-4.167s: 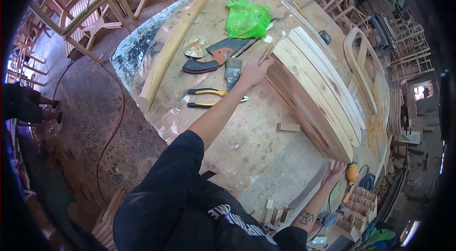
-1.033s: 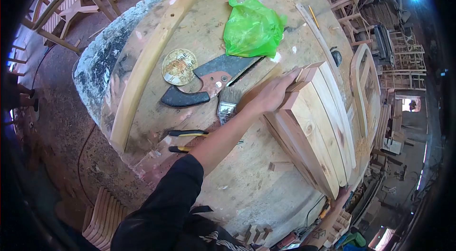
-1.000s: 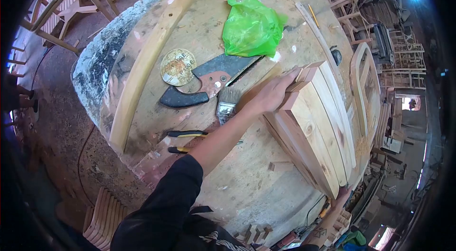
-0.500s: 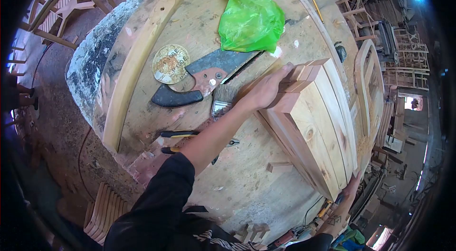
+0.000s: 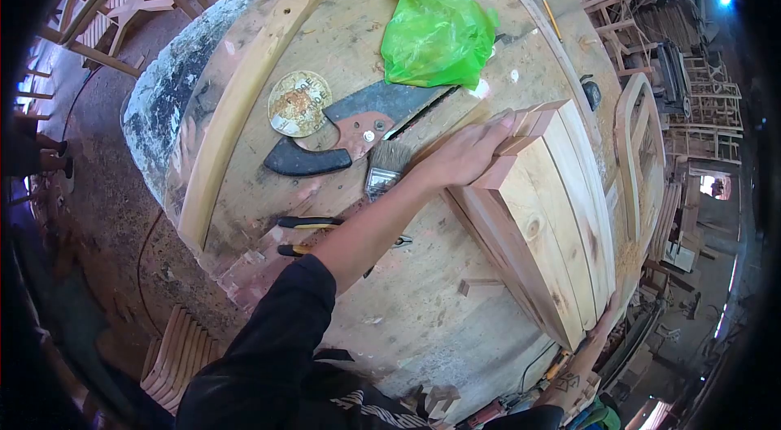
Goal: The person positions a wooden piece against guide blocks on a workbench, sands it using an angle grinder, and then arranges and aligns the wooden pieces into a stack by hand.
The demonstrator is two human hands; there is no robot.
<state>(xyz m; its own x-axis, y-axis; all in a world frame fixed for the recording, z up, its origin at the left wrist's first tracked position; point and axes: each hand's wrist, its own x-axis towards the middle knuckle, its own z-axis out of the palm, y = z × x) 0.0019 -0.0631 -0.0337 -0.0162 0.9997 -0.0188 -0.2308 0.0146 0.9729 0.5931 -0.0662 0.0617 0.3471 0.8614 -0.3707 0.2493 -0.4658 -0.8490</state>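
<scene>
A stack of pale, slightly curved wooden boards (image 5: pixel 561 227) stands on the worktable, with shorter blocks at its far end. My left hand (image 5: pixel 476 152) grips that far end, its fingers wrapped over the blocks. At the near right end, my right hand (image 5: pixel 600 326) holds the boards from the outer side; its fingertips are partly hidden behind the wood. Left of my left hand lies a paint brush (image 5: pixel 384 174). A handsaw (image 5: pixel 358 130) with a black handle rests beyond it. Pliers (image 5: pixel 305 223) lie partly under my left forearm.
On the worktable (image 5: pixel 423 300) are a green plastic bag (image 5: pixel 439 31), a round tin lid (image 5: pixel 299 104) holding sawdust, a long curved wooden piece (image 5: pixel 244 96), a pencil (image 5: pixel 552 19) and a small wood block (image 5: pixel 481 288). A wooden frame (image 5: pixel 630 153) stands at the right. Chair frames surround the table.
The view has shifted slightly, so the things on the table appear a little further right. Both hands stay on the boards, with no clear change of grip.
</scene>
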